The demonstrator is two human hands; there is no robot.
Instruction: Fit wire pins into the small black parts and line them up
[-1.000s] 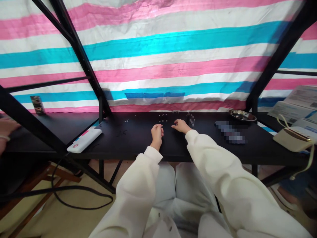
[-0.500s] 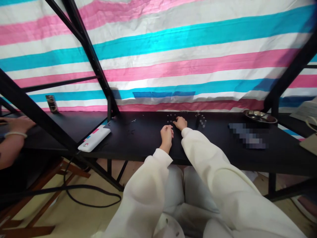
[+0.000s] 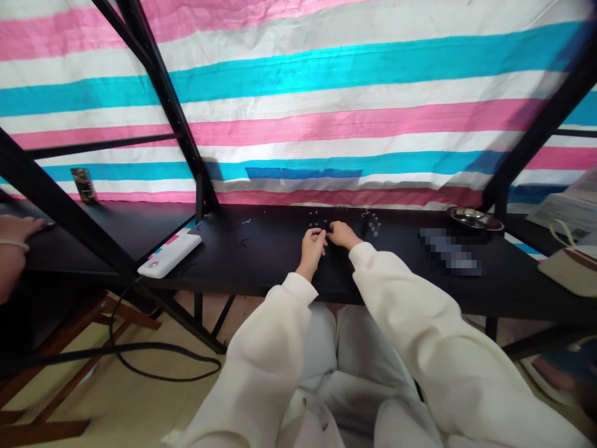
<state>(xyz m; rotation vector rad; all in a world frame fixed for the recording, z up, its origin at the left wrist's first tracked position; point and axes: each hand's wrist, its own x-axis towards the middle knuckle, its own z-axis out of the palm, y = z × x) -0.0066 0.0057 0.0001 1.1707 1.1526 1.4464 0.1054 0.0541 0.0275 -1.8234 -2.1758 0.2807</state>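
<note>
Small bits (image 3: 316, 224) sit on the black table (image 3: 261, 261), just past the left hand (image 3: 310, 252). Its fingers are curled, and their tips almost meet those of the right hand (image 3: 344, 234), which is bent in narrow. I cannot tell if either holds a bit. The step seems to be finger work on the bits, and I think it calls for a soft pinch. More bits (image 3: 375, 225) lie right of the right hand. Well left of the left hand, a white box (image 3: 175, 255) has a red mark (image 3: 152, 266), but no words I can read. Far right of the right hand, the papers (image 3: 562, 210) are too blurry to read.
</note>
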